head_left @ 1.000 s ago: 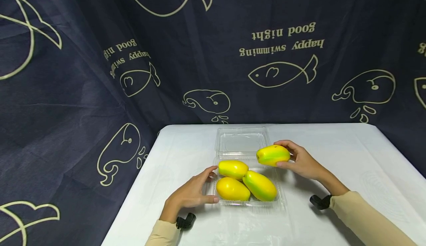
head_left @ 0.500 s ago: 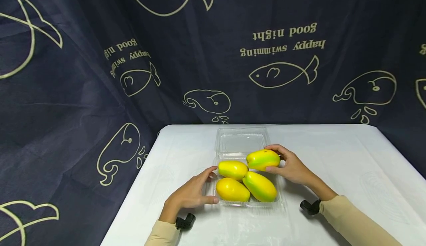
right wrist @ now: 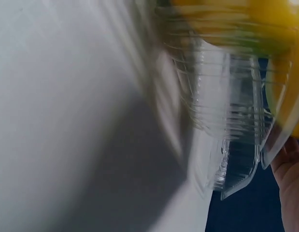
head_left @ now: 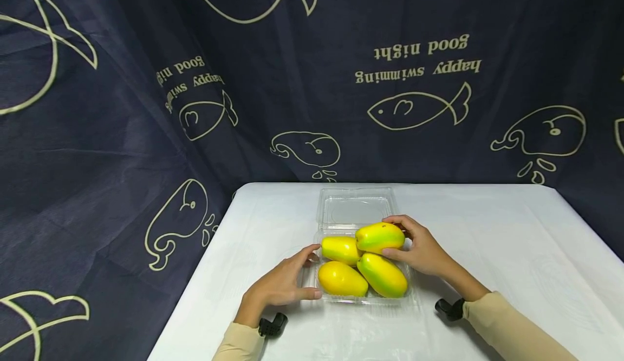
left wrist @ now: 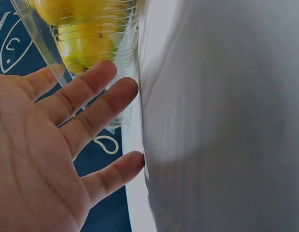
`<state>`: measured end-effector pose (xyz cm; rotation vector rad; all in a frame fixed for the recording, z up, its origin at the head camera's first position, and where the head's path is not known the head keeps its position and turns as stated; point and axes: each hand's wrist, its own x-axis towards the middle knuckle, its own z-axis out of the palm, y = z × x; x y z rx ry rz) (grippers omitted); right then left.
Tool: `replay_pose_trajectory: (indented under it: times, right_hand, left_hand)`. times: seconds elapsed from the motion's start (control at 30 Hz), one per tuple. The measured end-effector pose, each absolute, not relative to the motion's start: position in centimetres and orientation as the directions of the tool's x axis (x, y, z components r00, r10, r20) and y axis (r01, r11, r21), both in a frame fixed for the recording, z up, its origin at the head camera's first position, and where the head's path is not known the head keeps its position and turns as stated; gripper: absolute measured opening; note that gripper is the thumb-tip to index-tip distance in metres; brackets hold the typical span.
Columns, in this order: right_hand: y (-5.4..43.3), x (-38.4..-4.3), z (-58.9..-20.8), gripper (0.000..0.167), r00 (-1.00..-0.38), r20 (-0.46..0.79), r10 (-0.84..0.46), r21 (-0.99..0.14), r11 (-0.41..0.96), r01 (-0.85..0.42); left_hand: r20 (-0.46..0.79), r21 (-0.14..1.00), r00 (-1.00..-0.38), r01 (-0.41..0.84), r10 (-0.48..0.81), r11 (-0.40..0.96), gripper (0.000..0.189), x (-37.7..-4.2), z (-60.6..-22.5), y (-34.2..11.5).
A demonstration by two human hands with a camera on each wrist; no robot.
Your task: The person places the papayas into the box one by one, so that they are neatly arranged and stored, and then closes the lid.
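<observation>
Right hand (head_left: 423,249) with fingers and thumb curled round a yellow-green papaya (head_left: 379,237) — the fruit lies just to the hand's left, over the far right corner of the clear plastic container (head_left: 411,295), touching the fruit beneath and beside it. Left hand (head_left: 279,285) with fingers straight and relaxed, holding nothing, its fingertips (left wrist: 121,86) against the container's left wall; three more papayas (head_left: 363,270) lie inside, just to this hand's right. The container's hinged lid (head_left: 354,207) lies open flat on the white table (head_left: 512,231) beyond both hands — dark printed cloth (head_left: 122,106) hangs behind.
</observation>
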<state>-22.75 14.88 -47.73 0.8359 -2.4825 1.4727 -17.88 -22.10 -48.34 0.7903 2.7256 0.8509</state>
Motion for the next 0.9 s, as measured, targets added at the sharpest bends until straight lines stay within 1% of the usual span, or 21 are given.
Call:
replay_pose_trajectory:
  times: [0.17,0.4,0.53,0.67,0.9]
  right_hand:
    - [14.5,-22.7,-47.8,0.061,-0.833,0.393,-0.388,-0.736,0.410,-0.539]
    - [14.4,-22.7,-48.3,0.062,-0.837,0.384,-0.389,-0.724,0.436,-0.534]
    - [14.5,-22.7,-48.6,0.066,-0.820,0.410,-0.400,-0.680,0.465,-0.567]
    - [14.6,-22.6,-48.8,0.065,-0.801,0.433,-0.413,-0.627,0.500,-0.597]
    - [14.6,-22.4,-48.6,0.065,-0.806,0.414,-0.423,-0.603,0.537,-0.591]
  left_hand:
    - [-0.009,0.566,-0.840,0.443,0.542,0.696,0.102,-17.8,-48.4,-22.1]
    - [-0.007,0.565,-0.840,0.445,0.543,0.695,0.102,-17.8,-48.4,-22.1]
    - [-0.013,0.568,-0.840,0.441,0.543,0.695,0.102,-17.8,-48.3,-22.1]
    - [-0.013,0.570,-0.839,0.440,0.543,0.694,0.102,-17.9,-48.3,-22.1]
    - [-0.022,0.572,-0.844,0.430,0.537,0.699,0.102,-17.9,-48.4,-22.2]
